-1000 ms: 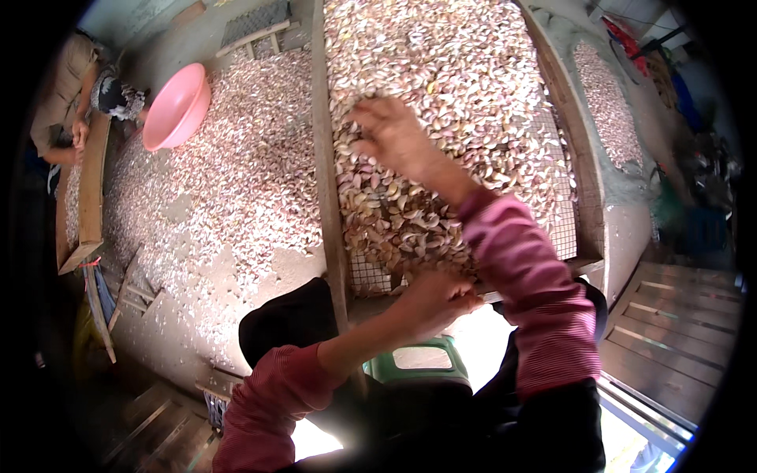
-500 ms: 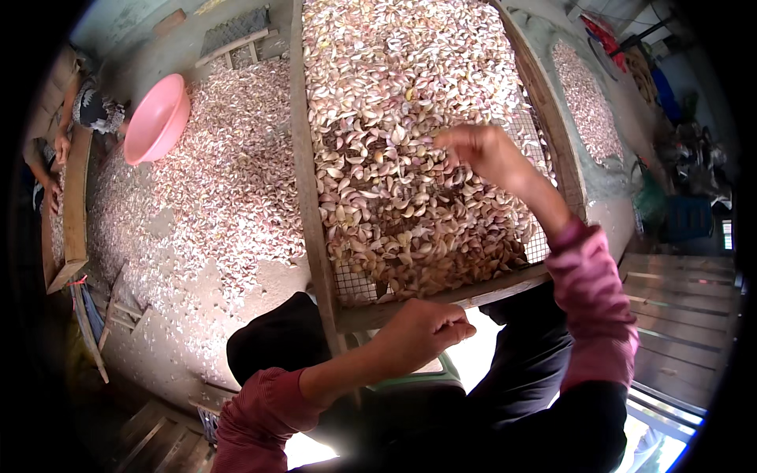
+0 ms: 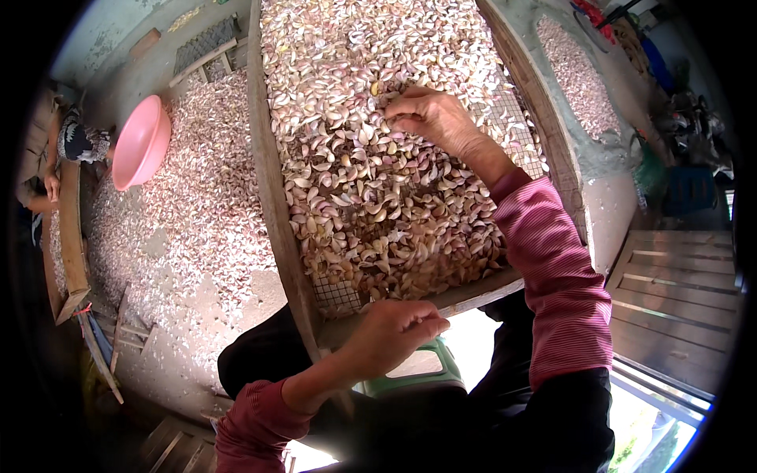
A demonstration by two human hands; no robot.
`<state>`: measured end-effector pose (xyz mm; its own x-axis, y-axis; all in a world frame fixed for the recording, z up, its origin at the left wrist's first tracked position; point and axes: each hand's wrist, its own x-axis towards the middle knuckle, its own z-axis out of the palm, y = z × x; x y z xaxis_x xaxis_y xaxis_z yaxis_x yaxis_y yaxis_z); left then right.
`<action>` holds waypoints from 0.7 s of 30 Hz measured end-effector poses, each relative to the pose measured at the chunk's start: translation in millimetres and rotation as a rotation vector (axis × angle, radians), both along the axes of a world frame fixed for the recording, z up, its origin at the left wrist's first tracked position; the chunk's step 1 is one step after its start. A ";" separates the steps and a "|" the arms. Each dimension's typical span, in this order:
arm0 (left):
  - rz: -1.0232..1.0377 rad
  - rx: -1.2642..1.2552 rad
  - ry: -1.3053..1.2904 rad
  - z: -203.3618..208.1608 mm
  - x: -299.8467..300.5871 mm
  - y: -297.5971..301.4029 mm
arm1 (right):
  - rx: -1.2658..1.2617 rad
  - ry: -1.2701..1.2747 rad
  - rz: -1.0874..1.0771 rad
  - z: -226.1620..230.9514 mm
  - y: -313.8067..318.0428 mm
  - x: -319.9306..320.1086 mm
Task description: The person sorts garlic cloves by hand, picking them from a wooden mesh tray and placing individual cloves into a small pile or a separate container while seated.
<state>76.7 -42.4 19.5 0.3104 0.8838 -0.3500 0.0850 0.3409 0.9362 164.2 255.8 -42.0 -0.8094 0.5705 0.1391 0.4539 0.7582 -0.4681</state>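
Many loose garlic cloves lie across a wooden-framed tray with a wire mesh bottom. Bare mesh shows along the right side and at the near left corner. My right hand reaches over the middle of the tray, fingers bent and pinched together at the cloves. Whatever sits between those fingertips is too small to make out. Just over the tray's near rail, my left hand is held closed with its fingers curled in. The inside of that hand is hidden.
More cloves cover the floor at left, beside a pink basin. At far left another person's hand rests by a second wooden frame. A green stool stands below the tray; a slatted wooden platform lies at right.
My right hand has moved left and farther away over the tray and down to the cloves. My left hand has shifted slightly left and remains closed. The whole view has turned slightly.
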 end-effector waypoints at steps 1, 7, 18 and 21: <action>0.001 -0.017 -0.006 1.0 0.8 1.0 | 0.103 0.026 0.047 -4.5 -1.0 -3.0; -0.010 -0.138 -0.005 4.2 -1.8 8.8 | -0.181 0.078 -0.118 -9.1 10.0 -8.7; 0.067 -0.156 -0.122 3.1 -2.5 9.6 | 0.022 -0.138 0.025 -0.6 20.0 4.5; 0.136 -0.292 -0.326 0.6 -7.4 13.5 | 0.171 -0.221 0.057 1.1 20.7 1.4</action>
<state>69.3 -28.9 20.1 0.3335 0.8030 -0.4939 -0.2621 0.5822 0.7696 165.6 276.4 -40.9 -0.8609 0.5067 0.0456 0.4852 0.8447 -0.2259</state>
